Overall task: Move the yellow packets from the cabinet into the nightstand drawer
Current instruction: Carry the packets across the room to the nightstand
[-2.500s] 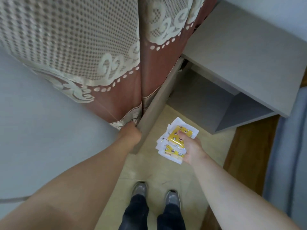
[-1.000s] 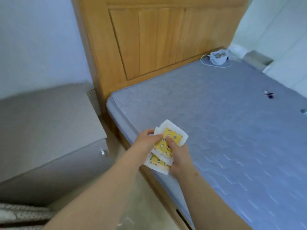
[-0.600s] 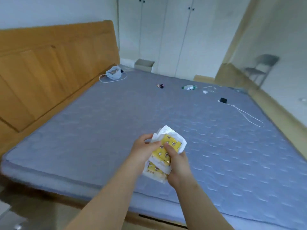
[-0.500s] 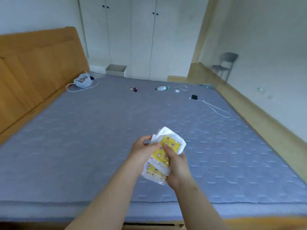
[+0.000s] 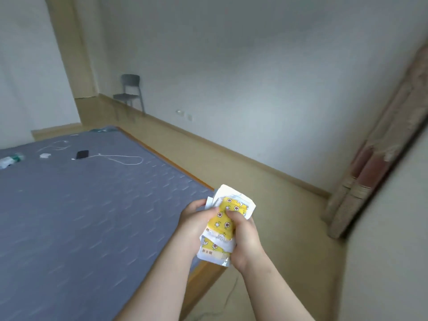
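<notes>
I am holding both forearms out in front of me, my left hand (image 5: 193,219) and right hand (image 5: 245,239) curling together around the yellow packets (image 5: 219,225).

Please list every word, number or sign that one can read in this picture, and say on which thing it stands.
On the yellow packets: short dark print on the lower one's pale strip, too blurred to read.
Nothing else in view carries readable text.
</notes>
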A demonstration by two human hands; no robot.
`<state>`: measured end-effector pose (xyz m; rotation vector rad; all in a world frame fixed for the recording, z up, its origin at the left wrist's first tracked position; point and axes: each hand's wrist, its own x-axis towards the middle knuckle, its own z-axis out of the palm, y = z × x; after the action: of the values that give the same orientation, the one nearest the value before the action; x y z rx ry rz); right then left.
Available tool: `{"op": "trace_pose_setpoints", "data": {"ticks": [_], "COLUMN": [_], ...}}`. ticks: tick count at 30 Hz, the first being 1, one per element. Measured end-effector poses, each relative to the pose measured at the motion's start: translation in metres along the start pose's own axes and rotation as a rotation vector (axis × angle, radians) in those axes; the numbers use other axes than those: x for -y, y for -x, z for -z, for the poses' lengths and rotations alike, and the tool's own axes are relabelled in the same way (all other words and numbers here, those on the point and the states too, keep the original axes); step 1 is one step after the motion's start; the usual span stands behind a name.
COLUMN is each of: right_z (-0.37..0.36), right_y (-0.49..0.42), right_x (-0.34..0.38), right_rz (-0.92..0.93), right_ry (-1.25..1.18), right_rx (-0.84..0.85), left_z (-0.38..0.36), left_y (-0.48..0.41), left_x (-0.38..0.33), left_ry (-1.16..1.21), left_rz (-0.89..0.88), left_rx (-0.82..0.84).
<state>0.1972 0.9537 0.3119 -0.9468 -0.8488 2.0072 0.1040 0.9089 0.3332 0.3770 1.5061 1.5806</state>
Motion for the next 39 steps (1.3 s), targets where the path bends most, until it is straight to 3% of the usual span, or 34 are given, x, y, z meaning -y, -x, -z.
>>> {"op": "trace_pose_setpoints", "data": {"ticks": [6, 14, 21, 28, 33, 39], "right_z": [0.091, 0.161, 0.200, 0.285, 0.356, 0.416], "right_y": [-0.050, -0.192, -0.308, -0.428, -0.531, -0.652], "right_x": [0.071, 0.176, 0.264, 0.343, 0.423, 0.519], "right_rz": [0.089, 0.188, 0.230, 0.172, 0.185, 0.127], "right_ry": [-0.068, -0.097, -0.079, -0.073, 0.014, 0.067], "right_rx": [-0.215, -0.388, -0.408, -0.467, -0.421, -0.318], "left_z": [-0.131, -0.287, -0.398, -0.528, -0.640, -0.755], "left_y": [-0.065, -0.213, -0.325, -0.428, -0.511, -0.607], "left_x": [0.016, 0.004, -0.022, -0.014, -0.011, -0.021], "left_ry": [-0.074, -0.107, -0.144, -0.172, -0.161, -0.081], "left_rz": [0.072, 0.126, 0.152, 0.158, 0.119, 0.156], "left_rx": [0.211, 0.377, 0.410, 0.409, 0.402, 0.274]}}
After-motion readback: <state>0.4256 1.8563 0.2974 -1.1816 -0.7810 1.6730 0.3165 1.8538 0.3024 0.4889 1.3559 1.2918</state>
